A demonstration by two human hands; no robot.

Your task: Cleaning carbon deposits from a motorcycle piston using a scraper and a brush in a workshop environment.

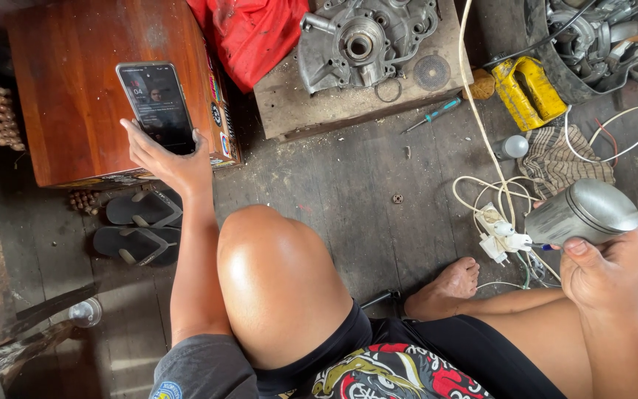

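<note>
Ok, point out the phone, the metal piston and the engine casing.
phone [158,106], head view, middle of its screen.
metal piston [581,213], head view, its grey side wall.
engine casing [363,41], head view, its round central hub.

phone screen [158,106]: dark lit rectangle, held in left hand [167,159], over wooden box [105,81] top | stickers [219,118]: small, round and square, multicoloured, down box's right side face

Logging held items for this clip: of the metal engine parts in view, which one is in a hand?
The grey cylindrical piston, gripped by the right hand. The engine casing lies untouched on the wooden board.
</note>
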